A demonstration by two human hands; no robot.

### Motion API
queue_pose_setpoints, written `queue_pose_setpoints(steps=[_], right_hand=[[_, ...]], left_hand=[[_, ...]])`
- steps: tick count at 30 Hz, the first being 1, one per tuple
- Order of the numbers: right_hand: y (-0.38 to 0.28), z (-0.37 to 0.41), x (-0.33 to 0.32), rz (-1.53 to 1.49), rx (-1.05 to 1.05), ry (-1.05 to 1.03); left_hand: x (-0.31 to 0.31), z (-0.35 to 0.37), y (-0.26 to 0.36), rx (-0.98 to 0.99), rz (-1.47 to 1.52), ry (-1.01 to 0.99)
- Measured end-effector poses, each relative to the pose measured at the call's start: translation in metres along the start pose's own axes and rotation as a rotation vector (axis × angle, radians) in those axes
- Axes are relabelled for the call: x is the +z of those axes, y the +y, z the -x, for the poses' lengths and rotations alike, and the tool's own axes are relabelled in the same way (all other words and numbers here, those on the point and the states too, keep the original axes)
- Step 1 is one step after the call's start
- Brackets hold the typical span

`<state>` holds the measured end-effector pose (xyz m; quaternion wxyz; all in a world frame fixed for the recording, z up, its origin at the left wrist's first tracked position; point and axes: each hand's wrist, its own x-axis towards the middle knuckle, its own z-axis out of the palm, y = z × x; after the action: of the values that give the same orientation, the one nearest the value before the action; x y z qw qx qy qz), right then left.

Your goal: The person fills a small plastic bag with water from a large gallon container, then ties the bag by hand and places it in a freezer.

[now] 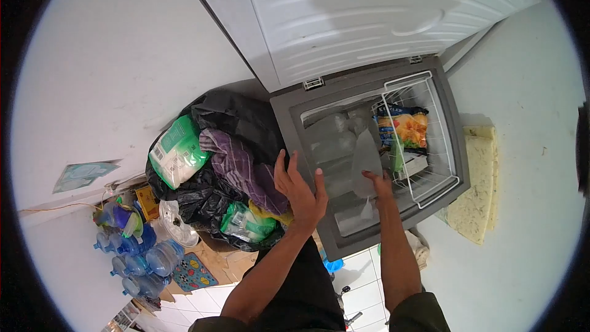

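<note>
Inside the chest freezer [458, 154], a frosted, whitish plastic bag [367, 155], perhaps of ice, hangs from my right hand [378, 182]. The fingers close on its lower right side and partly hide behind it. More pale, frosty bags [335, 147] lie beneath it on the freezer floor. My left hand [300, 190] is raised over the freezer's left rim with its fingers spread, and nothing is in it. Right of the bag, a white wire basket [452, 179] holds a blue and orange food packet [405, 126] and a pale box [413, 166].
The freezer's white lid [381, 12] stands raised at the back. Left of the freezer are black plastic bags [236, 114], a purple checked cloth [239, 166] and green-white packs [180, 152]. Several water jugs [163, 258] stand farther left. Yellowish foam [478, 184] leans at the right wall.
</note>
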<state>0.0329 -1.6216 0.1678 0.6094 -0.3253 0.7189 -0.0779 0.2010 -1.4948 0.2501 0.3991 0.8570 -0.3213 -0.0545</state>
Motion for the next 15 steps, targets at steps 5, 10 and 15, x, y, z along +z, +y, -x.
queue_pose_setpoints(steps=[5, 10, 15], right_hand=[[0.038, -0.069, 0.005, -0.035, -0.171, 0.027], [0.056, -0.126, 0.011, 0.204, -0.178, 0.218], [0.058, -0.168, 0.016, 0.140, -0.215, 0.382]], left_hand=[[0.027, 0.012, -0.018, -0.041, -0.127, -0.081], [0.031, 0.013, -0.023, -0.054, -0.213, -0.135], [0.035, 0.010, -0.025, -0.042, -0.263, -0.163]])
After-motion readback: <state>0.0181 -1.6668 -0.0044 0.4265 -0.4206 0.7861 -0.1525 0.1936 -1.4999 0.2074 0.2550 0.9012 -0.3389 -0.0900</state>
